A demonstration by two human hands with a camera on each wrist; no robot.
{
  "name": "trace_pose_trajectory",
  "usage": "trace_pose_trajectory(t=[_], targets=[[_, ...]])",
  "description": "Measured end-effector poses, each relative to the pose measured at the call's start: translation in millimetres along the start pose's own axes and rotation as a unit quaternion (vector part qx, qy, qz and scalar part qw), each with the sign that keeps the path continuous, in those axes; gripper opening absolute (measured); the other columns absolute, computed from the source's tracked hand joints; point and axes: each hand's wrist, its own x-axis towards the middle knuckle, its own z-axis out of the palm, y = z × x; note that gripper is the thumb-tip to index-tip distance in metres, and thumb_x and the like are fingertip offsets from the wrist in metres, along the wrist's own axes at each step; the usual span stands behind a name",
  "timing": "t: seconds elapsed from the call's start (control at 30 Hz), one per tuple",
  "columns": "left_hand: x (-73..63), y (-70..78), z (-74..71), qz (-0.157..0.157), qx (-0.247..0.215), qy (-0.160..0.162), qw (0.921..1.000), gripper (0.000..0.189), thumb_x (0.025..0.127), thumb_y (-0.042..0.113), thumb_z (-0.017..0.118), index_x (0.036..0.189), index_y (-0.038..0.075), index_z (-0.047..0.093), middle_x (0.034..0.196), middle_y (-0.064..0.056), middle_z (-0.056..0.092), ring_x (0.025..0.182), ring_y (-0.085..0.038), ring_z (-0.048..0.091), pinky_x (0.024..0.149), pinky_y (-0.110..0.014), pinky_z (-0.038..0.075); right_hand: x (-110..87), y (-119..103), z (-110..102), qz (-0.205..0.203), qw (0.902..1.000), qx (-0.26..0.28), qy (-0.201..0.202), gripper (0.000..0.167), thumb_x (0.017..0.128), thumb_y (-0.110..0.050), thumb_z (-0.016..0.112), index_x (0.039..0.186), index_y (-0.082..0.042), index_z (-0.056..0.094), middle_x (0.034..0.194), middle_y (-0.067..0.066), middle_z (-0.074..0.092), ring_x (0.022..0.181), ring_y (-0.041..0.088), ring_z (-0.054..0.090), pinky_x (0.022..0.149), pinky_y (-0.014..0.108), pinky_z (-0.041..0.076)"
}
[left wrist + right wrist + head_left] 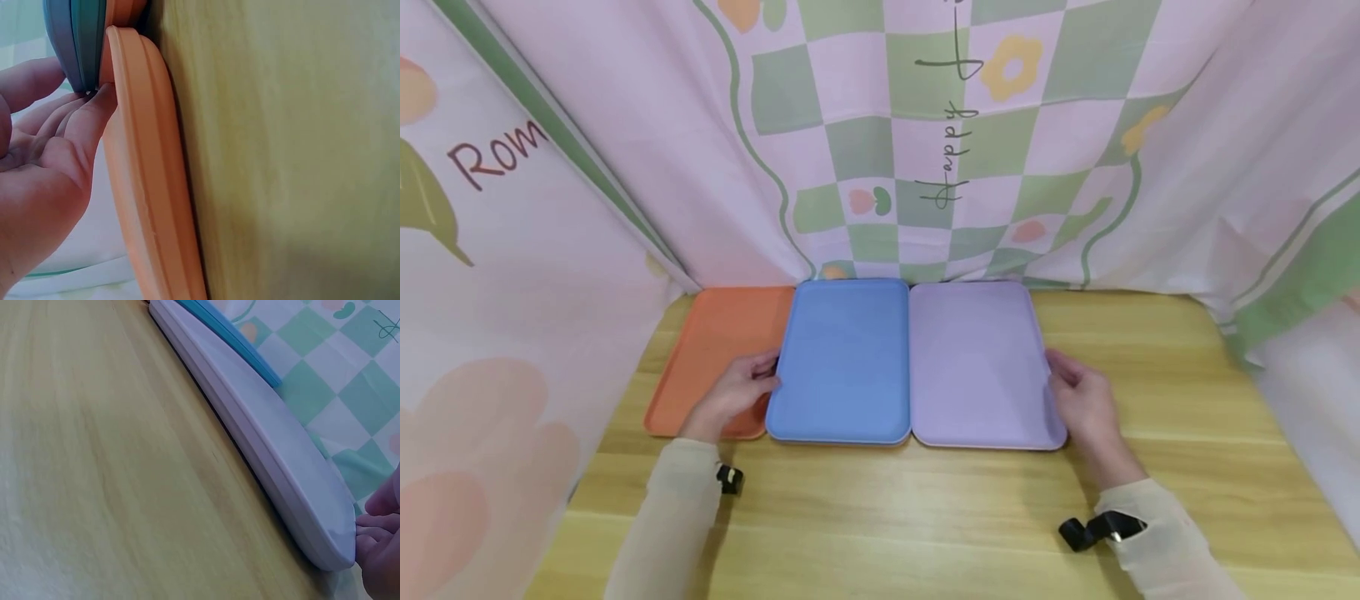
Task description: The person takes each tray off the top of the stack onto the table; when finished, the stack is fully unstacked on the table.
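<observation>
- One pale cloth (pixel 572 308) hangs at the far left, with "Rom" and flower shapes printed on it; next to it we see the wooden table (pixel 880 517).
- Leftmost on the table we find the orange tray (pixel 730 325), partly covered by the left hand (pixel 733 392); that arm wears a light sleeve (pixel 662 517) and a small black mount (pixel 730 479).
- At the blue tray (pixel 842 358), in the middle of the row, we see the left hand's fingers clamped on the left edge; the left wrist view shows the thumb on one side of the rim and the fingertips on the other; an orange rim shows beneath, and we cannot tell whether it touches the blue one.
- Behind the row we see a checked cloth (pixel 917 146) in green and white, with "Happy" written on it.
- Rightmost is the lilac tray (pixel 977 358), just beside the blue tray; the right hand (pixel 1086 404) touches its right edge, fingers against the rim, thumb standing apart from them; a black strap (pixel 1101 529) circles that wrist.
</observation>
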Motion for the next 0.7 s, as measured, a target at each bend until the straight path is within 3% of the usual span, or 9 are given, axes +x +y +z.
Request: trace_pose_trajectory(t=[0.27,0.7], targets=[[0.3,1.7,-2.3,-0.001,0.009,0.005,0.9999,0.062,0.109,-0.001,0.054,0.166,-0.006,0.031,0.170,-0.028,0.036,0.160,-0.042,0.035,0.126,-0.053,0.042,-1.2,-4.1,2.2,0.001,0.9998,0.018,-0.005,0.053,0.110,-0.011,0.047,0.163,-0.004,0.045,0.164,0.020,0.049,0.155,0.036,0.046,0.125,0.053,0.043],[-0.6,0.4,-1.7,-0.007,0.017,0.002,0.9998,0.065,0.108,0.002,0.057,0.167,-0.004,0.030,0.169,-0.028,0.037,0.161,-0.041,0.034,0.127,-0.054,0.040,-4.0,-1.1,3.9,0.019,0.9972,0.069,-0.018,0.055,0.112,-0.009,0.045,0.166,-0.003,0.039,0.169,0.021,0.042,0.159,0.034,0.039,0.130,0.052,0.037]])
